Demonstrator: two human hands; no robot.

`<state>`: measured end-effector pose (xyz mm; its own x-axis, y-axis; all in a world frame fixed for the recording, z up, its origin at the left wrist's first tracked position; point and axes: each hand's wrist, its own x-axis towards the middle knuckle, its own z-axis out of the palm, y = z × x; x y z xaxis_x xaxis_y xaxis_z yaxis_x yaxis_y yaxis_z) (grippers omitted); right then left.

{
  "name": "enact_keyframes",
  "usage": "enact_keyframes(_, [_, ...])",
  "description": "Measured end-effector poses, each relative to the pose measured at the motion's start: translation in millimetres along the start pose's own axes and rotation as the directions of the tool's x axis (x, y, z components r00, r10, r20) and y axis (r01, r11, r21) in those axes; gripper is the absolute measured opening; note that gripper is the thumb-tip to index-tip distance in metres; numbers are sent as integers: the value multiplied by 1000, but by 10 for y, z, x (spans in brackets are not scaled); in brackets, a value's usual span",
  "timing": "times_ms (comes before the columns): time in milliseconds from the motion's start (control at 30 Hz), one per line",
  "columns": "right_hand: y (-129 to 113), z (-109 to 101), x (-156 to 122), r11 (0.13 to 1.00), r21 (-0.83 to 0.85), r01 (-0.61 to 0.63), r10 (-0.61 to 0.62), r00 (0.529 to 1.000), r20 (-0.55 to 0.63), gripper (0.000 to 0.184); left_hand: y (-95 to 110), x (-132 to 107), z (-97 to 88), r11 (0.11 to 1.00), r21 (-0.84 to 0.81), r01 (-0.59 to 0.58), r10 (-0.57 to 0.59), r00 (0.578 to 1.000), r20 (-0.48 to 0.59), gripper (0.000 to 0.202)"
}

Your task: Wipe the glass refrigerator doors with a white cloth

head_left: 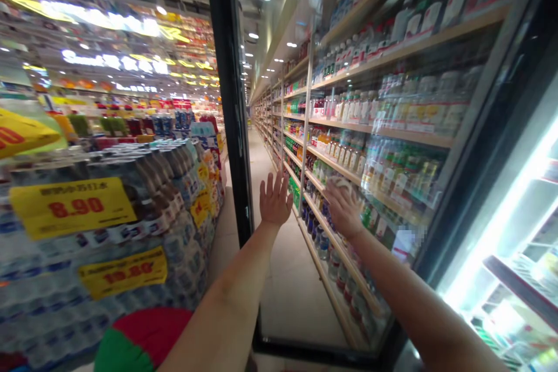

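A glass cooler door (pixel 231 128) with a black frame stands swung open in front of me. My left hand (pixel 274 200) lies flat against the glass with its fingers spread and holds nothing. My right hand (pixel 344 209) presses on the same pane a little to the right. Its fingers are closed over a small pale wad that looks like a cloth (pixel 342 183). Both forearms reach forward from the bottom of the view.
Through the glass I see a long aisle floor (pixel 296 279) and wooden shelves of bottled drinks (pixel 392 128). The lit cooler interior (pixel 514 256) is at the right. Stacked water packs with yellow price tags (pixel 72 207) stand at the left. A red-and-green round thing (pixel 139 340) sits low left.
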<state>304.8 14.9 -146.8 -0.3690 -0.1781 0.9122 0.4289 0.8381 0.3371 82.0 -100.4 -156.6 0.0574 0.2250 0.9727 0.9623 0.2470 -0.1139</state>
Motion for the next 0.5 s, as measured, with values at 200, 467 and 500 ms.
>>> enact_keyframes(200, [-211,0,-360,944,141,298,-321,927,193,43,-33,-11,47,1000,-15,8,-7,1000,20,58])
enact_keyframes(467, [816,-392,-288,991,-121,-54,52,998,-18,44,-48,5,96,1000,0,-13,13,1000,1,58])
enact_keyframes(500, [950,-426,-266,980,-141,-138,125,987,-96,45,-49,9,98,1000,0,-20,20,1000,-9,58])
